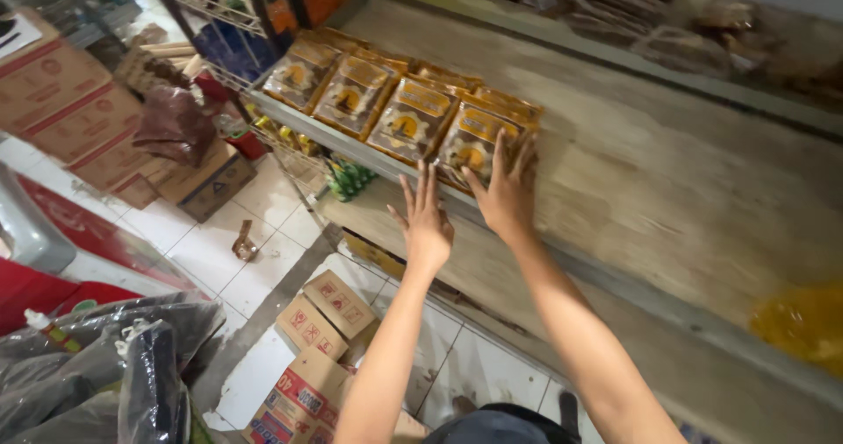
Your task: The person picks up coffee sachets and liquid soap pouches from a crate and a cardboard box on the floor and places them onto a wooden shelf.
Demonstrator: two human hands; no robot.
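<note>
With your right hand (507, 194) spread flat on the rightmost yellow snack packet (474, 145) at the wooden shelf's (667, 189) front edge and your left hand (428, 229) open, empty, just below, press it evenly against its neighbours (351, 93).

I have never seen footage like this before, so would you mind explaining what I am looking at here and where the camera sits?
There is one picture, taken by a camera worn on a person's head and looking down along their bare arms. No machine is involved. The person faces a wooden shelf in a shop. A row of yellow-and-brown snack packets lies along its front edge. The right hand rests flat on the end packet. The left hand is open with fingers spread, just before the shelf edge, holding nothing. Below, on the tiled floor, stand cardboard boxes.
</note>
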